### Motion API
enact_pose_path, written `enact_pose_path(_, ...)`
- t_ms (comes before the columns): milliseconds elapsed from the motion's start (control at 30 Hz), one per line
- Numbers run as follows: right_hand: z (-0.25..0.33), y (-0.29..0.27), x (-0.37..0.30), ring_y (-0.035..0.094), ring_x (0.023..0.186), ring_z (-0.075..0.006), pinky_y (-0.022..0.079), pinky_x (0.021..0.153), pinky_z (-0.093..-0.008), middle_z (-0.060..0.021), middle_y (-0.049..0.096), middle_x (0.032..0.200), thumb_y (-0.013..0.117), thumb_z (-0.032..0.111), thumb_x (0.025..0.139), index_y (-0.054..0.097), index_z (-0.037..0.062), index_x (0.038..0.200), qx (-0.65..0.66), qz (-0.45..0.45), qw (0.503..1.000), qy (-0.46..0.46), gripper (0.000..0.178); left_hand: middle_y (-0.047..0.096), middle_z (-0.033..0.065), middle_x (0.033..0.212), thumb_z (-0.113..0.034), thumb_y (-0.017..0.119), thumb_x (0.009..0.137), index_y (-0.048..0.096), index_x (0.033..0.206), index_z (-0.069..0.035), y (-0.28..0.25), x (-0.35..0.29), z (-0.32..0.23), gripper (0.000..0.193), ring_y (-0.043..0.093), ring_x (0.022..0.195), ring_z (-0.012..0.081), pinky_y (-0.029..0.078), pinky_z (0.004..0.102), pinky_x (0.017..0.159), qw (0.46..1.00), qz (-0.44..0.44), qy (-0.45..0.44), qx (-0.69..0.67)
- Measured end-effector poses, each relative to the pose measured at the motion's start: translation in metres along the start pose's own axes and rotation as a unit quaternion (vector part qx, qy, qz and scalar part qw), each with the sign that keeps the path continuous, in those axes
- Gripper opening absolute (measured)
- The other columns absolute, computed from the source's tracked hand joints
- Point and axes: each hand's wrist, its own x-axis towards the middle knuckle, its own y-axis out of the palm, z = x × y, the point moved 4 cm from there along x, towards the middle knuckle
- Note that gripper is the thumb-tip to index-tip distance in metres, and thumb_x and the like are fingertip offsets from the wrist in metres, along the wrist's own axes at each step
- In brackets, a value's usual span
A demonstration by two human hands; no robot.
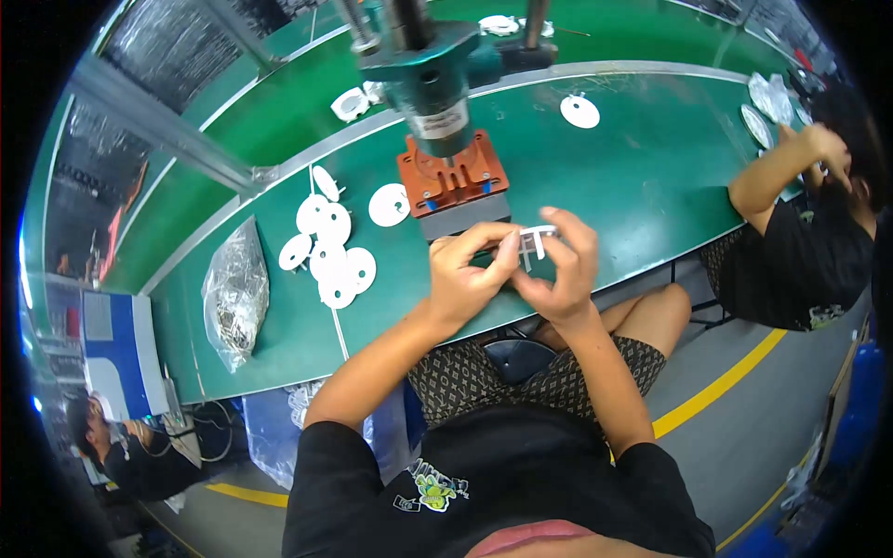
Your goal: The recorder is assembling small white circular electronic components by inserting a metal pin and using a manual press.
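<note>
Handling a small white part [531, 244] with 2 hands seems the step in hand: in the head view, the left hand [476, 272] pinches it from 9 o'clock, the right hand [564, 270] from 3. The next move likely calls for steady fingertips. At about 10 o'clock, an orange fixture [473, 166] stands on the worktop [651, 186].

Your black shirt [549, 465], your side of orange fixture [474, 172]: lettering beside cartoon print [434, 493]. White label [441, 124] on press head [430, 86], above fixture: unreadable.
</note>
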Motion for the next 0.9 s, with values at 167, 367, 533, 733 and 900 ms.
enact_pose_path(167, -0.009, 0.004, 0.009, 0.056, 0.108, -0.0326, 0.048, 0.088, -0.0404, -0.0175, 0.054, 0.123, 0.082, 0.008, 0.066, 0.054, 0.0022, 0.111, -0.014, 0.017, 0.996, 0.089, 0.054, 0.071, 0.0076, 0.085, -0.011, 0.061, 0.092, 0.065, 0.103, 0.003, 0.001, -0.001, 0.017, 0.018, 0.066, 0.076, 0.0098, 0.052, 0.0251, 0.066, 0.983, 0.001, -0.14, -0.115)
enact_pose_path(367, -0.098, -0.019, 0.028, 0.056, 0.105, -0.0213, 0.047, 0.088, -0.0325, -0.015, 0.057, 0.12, 0.077, 0.007, 0.075, 0.055, 0.0017, 0.112, 0.004, -0.017, 0.959, 0.283, 0.043, 0.064, 0.0099, 0.112, -0.01, 0.055, 0.094, 0.054, 0.124, -0.002, 0.018, 0.004, 0.005, 0.031, 0.064, 0.089, 0.0133, 0.052, 0.0259, 0.07, 0.983, 0.091, -0.104, -0.121)
enact_pose_path(533, -0.215, 0.005, 0.02, 0.059, 0.103, -0.0337, 0.046, 0.09, -0.0386, -0.0214, 0.061, 0.108, 0.078, 0.023, 0.07, 0.056, -0.0035, 0.112, -0.08, 0.068, 0.94, 0.324, 0.054, 0.065, 0.0111, 0.103, -0.004, 0.058, 0.088, 0.056, 0.121, -0.004, 0.015, -0.003, 0.002, 0.032, 0.065, 0.084, 0.0164, 0.051, 0.0261, 0.068, 0.989, 0.131, -0.057, -0.043)
enact_pose_path(733, -0.22, 0.0, 0.021, 0.058, 0.102, -0.0342, 0.046, 0.089, -0.0404, -0.0197, 0.061, 0.107, 0.077, 0.02, 0.068, 0.056, -0.0009, 0.108, -0.09, 0.09, 0.92, 0.371, 0.05, 0.066, 0.0114, 0.095, -0.001, 0.058, 0.087, 0.057, 0.118, -0.003, 0.016, -0.006, -0.001, 0.031, 0.065, 0.08, 0.0168, 0.051, 0.0272, 0.064, 0.985, 0.158, -0.06, -0.02)
enact_pose_path(900, -0.218, 0.007, 0.027, 0.056, 0.102, -0.0342, 0.046, 0.089, -0.0407, -0.0184, 0.061, 0.107, 0.077, 0.02, 0.068, 0.056, 0.001, 0.108, -0.124, 0.131, 0.935, 0.306, 0.049, 0.066, 0.011, 0.091, 0.0, 0.058, 0.087, 0.059, 0.115, -0.001, 0.023, -0.003, 0.002, 0.028, 0.065, 0.074, 0.0161, 0.051, 0.0263, 0.061, 0.985, 0.165, -0.046, -0.02)
